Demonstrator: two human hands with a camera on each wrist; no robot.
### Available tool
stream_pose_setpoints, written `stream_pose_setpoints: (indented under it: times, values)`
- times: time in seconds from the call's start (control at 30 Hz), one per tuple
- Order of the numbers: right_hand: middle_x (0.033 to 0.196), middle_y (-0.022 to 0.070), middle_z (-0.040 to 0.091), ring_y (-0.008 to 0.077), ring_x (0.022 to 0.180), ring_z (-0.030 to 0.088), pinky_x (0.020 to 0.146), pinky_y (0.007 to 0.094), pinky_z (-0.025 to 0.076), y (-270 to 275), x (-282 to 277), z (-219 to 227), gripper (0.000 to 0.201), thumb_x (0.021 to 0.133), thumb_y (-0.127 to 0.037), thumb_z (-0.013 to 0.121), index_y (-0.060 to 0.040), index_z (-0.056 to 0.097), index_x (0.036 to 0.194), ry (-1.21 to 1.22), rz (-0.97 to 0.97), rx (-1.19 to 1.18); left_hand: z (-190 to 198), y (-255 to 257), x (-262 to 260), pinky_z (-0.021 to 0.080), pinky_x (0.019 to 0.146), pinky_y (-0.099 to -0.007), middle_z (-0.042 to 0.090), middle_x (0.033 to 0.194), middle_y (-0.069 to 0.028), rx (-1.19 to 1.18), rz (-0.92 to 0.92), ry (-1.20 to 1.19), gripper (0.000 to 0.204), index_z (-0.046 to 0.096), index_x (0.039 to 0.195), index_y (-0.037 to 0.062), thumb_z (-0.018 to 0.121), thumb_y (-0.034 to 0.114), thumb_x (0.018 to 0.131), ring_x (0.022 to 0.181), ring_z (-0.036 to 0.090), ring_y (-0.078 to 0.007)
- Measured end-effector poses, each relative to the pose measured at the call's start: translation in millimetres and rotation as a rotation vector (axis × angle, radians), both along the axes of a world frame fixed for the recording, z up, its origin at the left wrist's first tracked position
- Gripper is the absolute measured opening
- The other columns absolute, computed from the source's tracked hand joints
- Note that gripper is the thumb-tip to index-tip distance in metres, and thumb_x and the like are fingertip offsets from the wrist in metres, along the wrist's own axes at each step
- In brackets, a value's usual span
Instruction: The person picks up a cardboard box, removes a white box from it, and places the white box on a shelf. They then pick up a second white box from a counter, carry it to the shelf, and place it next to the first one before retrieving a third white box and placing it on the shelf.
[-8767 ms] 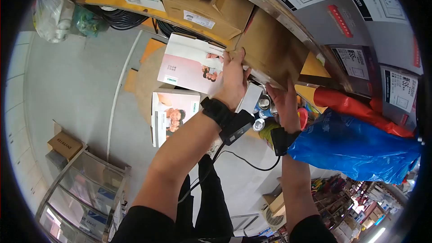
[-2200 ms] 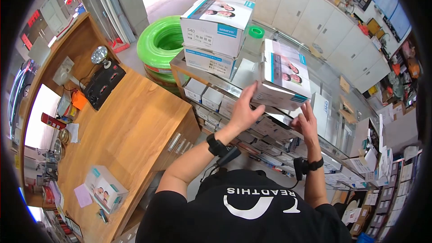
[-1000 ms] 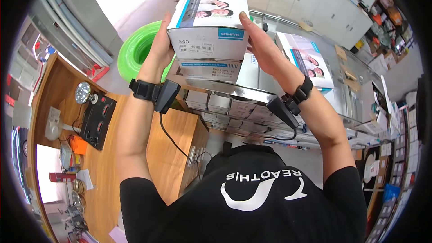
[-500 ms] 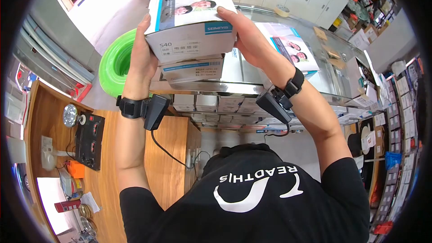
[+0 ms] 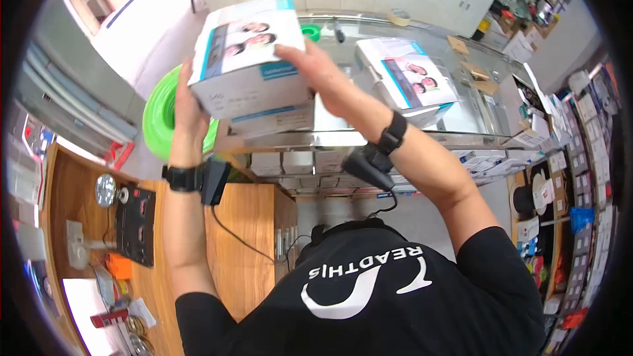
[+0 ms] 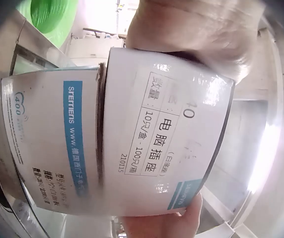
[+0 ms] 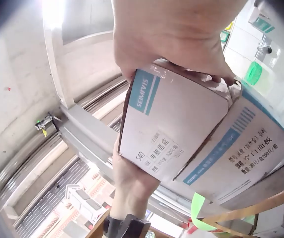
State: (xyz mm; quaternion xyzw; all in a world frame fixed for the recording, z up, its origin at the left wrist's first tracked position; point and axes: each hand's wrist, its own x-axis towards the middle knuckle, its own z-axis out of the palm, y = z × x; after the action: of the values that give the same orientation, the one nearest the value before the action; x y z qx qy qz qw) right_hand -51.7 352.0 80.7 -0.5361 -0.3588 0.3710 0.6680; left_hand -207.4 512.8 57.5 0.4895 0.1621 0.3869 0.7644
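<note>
In the head view, both hands hold a white carton [image 5: 247, 72] printed with a family photo and a teal label. My left hand [image 5: 188, 115] grips its left side. At the right side is my right hand [image 5: 323, 79], its thumb over the top edge. Directly under that carton lies a second white carton [image 5: 280, 120] with a blue stripe, at the corner of a glass-topped counter [image 5: 330, 138]. The left wrist view shows the upper carton [image 6: 167, 129] against the lower carton [image 6: 53, 144]. In the right wrist view, a crumpled corner of the upper carton [image 7: 167, 119] shows beneath my right hand [image 7: 176, 39].
A similar photo-printed carton [image 5: 405, 76] stands on the counter to the right. Left of the counter lies a coil of green hose [image 5: 158, 115]. A wooden desk [image 5: 244, 237] adjoins on the near left, and stocked shelves [image 5: 580, 171] line the right.
The view moved from a shelf to this counter. Both hands left the right-hand carton on the counter and took hold of the upper stacked carton, which has shifted left over the lower one.
</note>
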Motion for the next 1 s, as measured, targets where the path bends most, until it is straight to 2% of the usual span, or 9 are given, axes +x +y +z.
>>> stream_pose_setpoints:
  times: [0.2, 0.33, 0.37, 0.43, 0.5, 0.63, 0.73, 0.93, 1.0]
  values:
    - [0.127, 0.0161, 0.046, 0.025, 0.121, 0.041, 0.1, 0.0322, 0.03, -18.5, -1.1, 4.4, 0.069, 0.082, -0.04, 0.059, -0.0009, 0.033, 0.133, -0.101, -0.052, 0.027, 3.1, -8.1, -3.7, 0.036, 0.097, -0.0333, 0.05, 0.124, -0.0108, -0.037, 0.176, 0.053, 0.052, 0.041, 0.126, 0.0, 0.036, 0.041, 0.095, 0.115, 0.046, -0.0202]
    - [0.131, 0.0161, 0.044, 0.0236, 0.124, 0.039, 0.102, 0.0313, 0.029, -80.5, 30.5, -2.9, 0.06, 0.082, -0.031, 0.061, 0.0006, 0.04, 0.129, -0.721, -0.295, 0.137, 12.9, -66.1, -27.3, 0.025, 0.107, -0.0402, 0.038, 0.131, -0.0209, 1.443, 0.825, 0.153, 0.038, 0.039, 0.12, -0.0133, 0.029, 0.01, 0.092, 0.122, 0.037, -0.0304]
    - [0.131, 0.016, 0.044, 0.0232, 0.123, 0.039, 0.102, 0.0314, 0.029, -105.3, 41.8, -0.3, 0.057, 0.082, -0.027, 0.063, 0.0013, 0.043, 0.128, -0.924, -0.447, 0.154, 9.6, -87.1, -23.7, 0.029, 0.104, -0.0421, 0.042, 0.128, -0.022, 0.931, 0.675, -0.194, 0.037, 0.043, 0.119, -0.0113, 0.035, 0.009, 0.089, 0.12, 0.04, -0.0306]
    - [0.13, 0.0165, 0.045, 0.0238, 0.123, 0.04, 0.102, 0.0316, 0.029, -143.1, 76.4, -3.3, 0.061, 0.078, -0.021, 0.066, -0.0008, 0.04, 0.13, -0.981, -0.725, 0.048, -13.5, -99.9, -32.6, 0.03, 0.103, -0.0416, 0.046, 0.124, -0.0211, 1.169, 0.188, -0.305, 0.038, 0.045, 0.119, -0.009, 0.04, 0.007, 0.085, 0.118, 0.043, -0.0294]
    - [0.125, 0.0191, 0.049, 0.0304, 0.116, 0.046, 0.098, 0.0366, 0.034, -168.2, 126.5, -23.4, 0.064, 0.076, -0.032, 0.066, 0.0009, 0.044, 0.126, -0.851, -0.926, -0.052, -9.7, -134.1, -11.7, 0.035, 0.098, -0.0397, 0.051, 0.12, -0.0199, 1.217, -0.14, 0.076, 0.045, 0.047, 0.122, -0.003, 0.05, 0.012, 0.079, 0.112, 0.048, -0.0314]
    - [0.118, 0.014, 0.054, 0.0253, 0.108, 0.05, 0.092, 0.0337, 0.037, -199.6, 163.7, -57.3, 0.066, 0.075, -0.038, 0.065, -0.0001, 0.045, 0.126, -0.421, -0.896, -0.33, -63.8, -168.7, 62.6, 0.025, 0.104, -0.0338, 0.034, 0.137, -0.0188, 0.467, -0.522, 0.155, 0.053, 0.026, 0.136, -0.0037, 0.047, 0.01, 0.089, 0.128, 0.033, -0.0242]
    - [0.109, 0.0068, 0.057, 0.0167, 0.097, 0.052, 0.084, 0.0305, 0.039, -207.6, 154.9, -69.0, 0.061, 0.079, -0.046, 0.059, -0.0052, 0.049, 0.123, 0.036, -0.591, -0.411, -79.6, -177.2, 112.1, 0.019, 0.107, -0.0332, 0.017, 0.144, -0.0208, 0.219, -0.556, 0.245, 0.065, 0.011, 0.14, -0.0022, 0.043, 0.03, 0.093, 0.133, 0.02, -0.0259]
    - [0.106, 0.003, 0.056, 0.013, 0.097, 0.049, 0.085, 0.03, 0.035, -218.9, 129.6, -70.8, 0.05, 0.081, -0.045, 0.056, -0.0077, 0.053, 0.115, 0.05, -0.551, -0.401, -60.4, -188.7, 144.6, 0.028, 0.101, -0.0309, 0.033, 0.137, -0.0119, -0.013, -0.492, 0.344, 0.062, 0.02, 0.139, 0.0009, 0.032, 0.042, 0.095, 0.125, 0.034, -0.0214]
    - [0.106, 0.0061, 0.055, 0.0163, 0.101, 0.045, 0.088, 0.035, 0.033, -226.2, 106.5, -66.8, 0.052, 0.078, -0.045, 0.058, -0.0051, 0.053, 0.111, 0.102, -0.527, -0.405, -93.9, -167.8, 156.4, 0.013, 0.107, -0.0293, 0.014, 0.146, -0.0162, -0.03, -0.591, 0.205, 0.076, 0.008, 0.139, -0.0062, 0.036, 0.047, 0.092, 0.134, 0.017, -0.0236]
